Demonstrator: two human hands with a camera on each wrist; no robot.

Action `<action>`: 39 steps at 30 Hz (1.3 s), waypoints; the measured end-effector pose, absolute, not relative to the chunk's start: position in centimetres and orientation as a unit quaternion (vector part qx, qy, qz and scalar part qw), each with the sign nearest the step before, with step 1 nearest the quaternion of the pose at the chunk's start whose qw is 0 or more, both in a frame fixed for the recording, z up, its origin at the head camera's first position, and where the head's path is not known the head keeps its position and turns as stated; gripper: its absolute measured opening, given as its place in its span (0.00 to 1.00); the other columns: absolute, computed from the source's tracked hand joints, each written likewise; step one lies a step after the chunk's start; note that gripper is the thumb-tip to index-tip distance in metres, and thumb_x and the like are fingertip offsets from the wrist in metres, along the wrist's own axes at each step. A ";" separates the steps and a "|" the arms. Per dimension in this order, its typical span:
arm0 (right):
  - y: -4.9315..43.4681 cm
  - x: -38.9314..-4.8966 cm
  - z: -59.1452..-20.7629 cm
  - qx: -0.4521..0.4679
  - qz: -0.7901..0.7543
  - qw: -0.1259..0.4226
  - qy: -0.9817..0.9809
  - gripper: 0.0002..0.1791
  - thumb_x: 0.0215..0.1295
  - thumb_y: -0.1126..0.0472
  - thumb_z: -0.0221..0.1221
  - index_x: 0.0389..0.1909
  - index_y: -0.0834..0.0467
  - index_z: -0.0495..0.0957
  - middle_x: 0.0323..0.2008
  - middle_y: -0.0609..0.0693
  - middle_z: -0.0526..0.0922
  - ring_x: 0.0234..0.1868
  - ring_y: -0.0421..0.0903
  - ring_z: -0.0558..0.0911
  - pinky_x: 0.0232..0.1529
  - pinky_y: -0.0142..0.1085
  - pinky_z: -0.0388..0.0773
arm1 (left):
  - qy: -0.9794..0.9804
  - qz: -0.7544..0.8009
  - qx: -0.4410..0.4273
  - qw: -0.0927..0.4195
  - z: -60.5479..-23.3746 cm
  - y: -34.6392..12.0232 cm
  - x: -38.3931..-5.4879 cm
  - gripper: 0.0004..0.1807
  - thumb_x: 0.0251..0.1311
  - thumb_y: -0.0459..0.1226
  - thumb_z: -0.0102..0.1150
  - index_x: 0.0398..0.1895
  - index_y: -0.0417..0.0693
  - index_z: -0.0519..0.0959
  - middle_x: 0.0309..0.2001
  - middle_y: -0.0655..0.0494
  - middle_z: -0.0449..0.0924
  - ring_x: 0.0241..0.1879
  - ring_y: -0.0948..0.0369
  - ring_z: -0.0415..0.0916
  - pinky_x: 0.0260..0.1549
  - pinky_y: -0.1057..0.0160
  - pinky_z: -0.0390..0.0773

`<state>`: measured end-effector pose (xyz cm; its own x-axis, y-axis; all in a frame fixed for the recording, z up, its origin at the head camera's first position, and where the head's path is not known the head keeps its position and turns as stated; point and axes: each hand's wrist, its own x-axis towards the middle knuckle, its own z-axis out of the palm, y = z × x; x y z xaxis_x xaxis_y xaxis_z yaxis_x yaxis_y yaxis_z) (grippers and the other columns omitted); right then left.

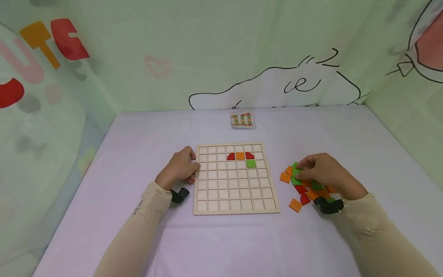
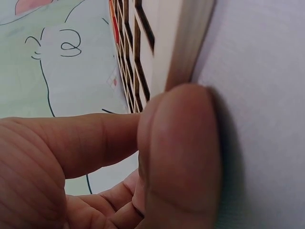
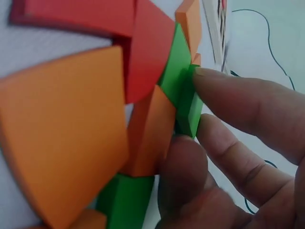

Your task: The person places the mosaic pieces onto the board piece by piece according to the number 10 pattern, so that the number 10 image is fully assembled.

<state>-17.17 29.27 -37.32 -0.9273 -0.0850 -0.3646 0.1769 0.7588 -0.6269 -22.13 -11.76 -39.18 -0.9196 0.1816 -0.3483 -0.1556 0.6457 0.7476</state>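
A pale wooden grid board point(image 1: 232, 194) lies flat on the table. In its upper rows sit two red quarter-round tiles point(image 1: 231, 157), an orange square tile point(image 1: 240, 156) between them and a green square tile point(image 1: 251, 164) below. My left hand point(image 1: 180, 165) holds the board's left edge with thumb and fingers; the left wrist view shows a fingertip against the side of the frame. Right of the board, my right hand point(image 1: 320, 171) pinches a green square tile point(image 3: 191, 112) over the loose pile of tiles. The hand covers part of that pile.
The pile mixes red, orange and green tiles; an orange tile point(image 1: 295, 205) lies apart at its near side. Behind the board is a small card point(image 1: 243, 119) printed with a coloured grid pattern. A printed cloth backdrop point(image 1: 221, 50) rises at the table's far edge.
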 end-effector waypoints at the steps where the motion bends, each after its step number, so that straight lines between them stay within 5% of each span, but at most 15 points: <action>1: 29.3 -17.2 -37.3 0.024 -0.346 0.189 0.918 0.22 0.65 0.53 0.70 0.53 0.63 0.81 0.41 0.53 0.81 0.42 0.51 0.77 0.35 0.38 0.79 | 0.884 0.422 0.007 0.200 -39.2 -11.8 -22.1 0.13 0.68 0.30 0.57 0.52 0.39 0.67 0.21 0.45 0.79 0.17 0.59 0.78 0.20 0.63 0.85; 18: 28.6 -17.6 -37.2 0.021 -0.346 0.203 0.916 0.22 0.65 0.56 0.69 0.52 0.68 0.80 0.44 0.57 0.84 0.40 0.50 0.81 0.37 0.38 0.82 | 0.882 0.430 0.005 0.195 -39.0 -11.7 -21.9 0.13 0.68 0.30 0.56 0.51 0.39 0.67 0.20 0.46 0.78 0.16 0.60 0.77 0.18 0.63 0.85; 25: 28.2 -17.9 -37.1 0.030 -0.399 0.203 0.893 0.21 0.70 0.56 0.65 0.56 0.65 0.79 0.35 0.52 0.84 0.34 0.48 0.81 0.35 0.37 0.83 | 0.881 0.432 0.007 0.193 -39.0 -11.8 -22.0 0.12 0.68 0.30 0.56 0.50 0.39 0.67 0.20 0.46 0.79 0.15 0.59 0.77 0.18 0.64 0.84; 39: 22.2 -20.0 -37.2 0.051 -0.530 0.219 0.817 0.18 0.72 0.61 0.64 0.55 0.69 0.76 0.38 0.53 0.86 0.34 0.43 0.86 0.38 0.32 0.87 | 0.884 0.424 0.003 0.195 -39.3 -11.7 -22.3 0.12 0.69 0.30 0.57 0.50 0.40 0.67 0.21 0.46 0.79 0.15 0.59 0.78 0.18 0.63 0.84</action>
<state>-20.03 22.17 -37.20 -0.8986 -0.1484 -0.4129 0.3165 0.4326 -0.8442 -22.30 -11.71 -39.26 -0.9239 0.1711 -0.3423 -0.1599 0.6400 0.7516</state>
